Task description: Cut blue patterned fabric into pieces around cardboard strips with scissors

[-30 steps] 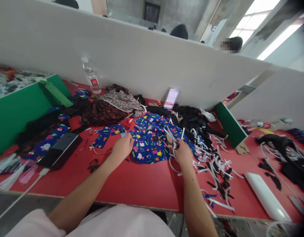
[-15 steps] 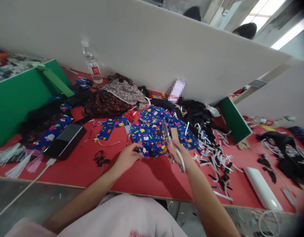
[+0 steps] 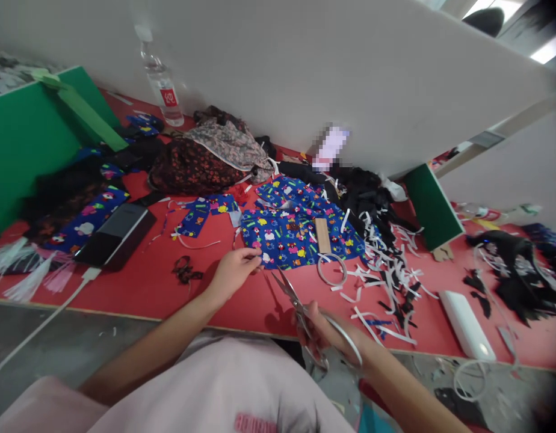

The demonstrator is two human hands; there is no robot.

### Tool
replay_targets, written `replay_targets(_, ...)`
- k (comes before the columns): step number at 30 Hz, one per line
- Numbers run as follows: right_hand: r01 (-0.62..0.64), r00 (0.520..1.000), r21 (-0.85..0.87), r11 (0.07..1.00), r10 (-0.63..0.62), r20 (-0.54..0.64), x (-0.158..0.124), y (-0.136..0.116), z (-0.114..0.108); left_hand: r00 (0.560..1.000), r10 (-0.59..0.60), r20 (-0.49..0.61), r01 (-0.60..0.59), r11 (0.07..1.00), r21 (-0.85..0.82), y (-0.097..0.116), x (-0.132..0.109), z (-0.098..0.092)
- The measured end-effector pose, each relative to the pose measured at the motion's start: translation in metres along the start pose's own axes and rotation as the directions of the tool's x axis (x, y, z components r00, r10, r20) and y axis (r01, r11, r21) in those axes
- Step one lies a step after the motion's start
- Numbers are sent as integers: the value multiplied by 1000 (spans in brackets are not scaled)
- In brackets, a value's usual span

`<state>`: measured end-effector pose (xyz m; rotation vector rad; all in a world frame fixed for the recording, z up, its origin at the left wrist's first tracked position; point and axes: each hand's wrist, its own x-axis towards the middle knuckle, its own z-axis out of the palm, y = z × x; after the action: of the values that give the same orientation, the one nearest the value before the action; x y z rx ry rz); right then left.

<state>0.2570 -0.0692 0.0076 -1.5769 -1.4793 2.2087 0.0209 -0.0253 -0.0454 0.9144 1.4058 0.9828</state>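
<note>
Blue cloth (image 3: pixel 282 243) lies on table (image 3: pixel 242 310), wood block (image 3: pixel 322 236) atop, prob. as weight. L hand (image 3: pixel 233 275) fingers narrow at near-L corner, maybe steadying; can't tell if pinching. R hand (image 3: pixel 328 331) fingers wrap scissors (image 3: pixel 297 304).

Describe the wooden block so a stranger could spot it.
On the red table, find the large blue cartoon-print fabric. The wooden block lies on its right half, beyond a white loop. It is plain, tan and straight-edged, unlike the busy print around it.
</note>
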Motion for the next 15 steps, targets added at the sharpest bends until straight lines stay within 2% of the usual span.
replay_targets(2,-40,999,80,996,38,26,4,5,6,1000,1,-1,-1,1000,-22,1,-1,1)
replay_targets(6,-71,996,155,985,63,59,17,8,17,1000,15,4,-15,999,47,1,-1,-1)
replay_targets(15,-112,994,288,951,111,20,42,-10,37,998,60,35,-59,998,-19,1,-2,-1)
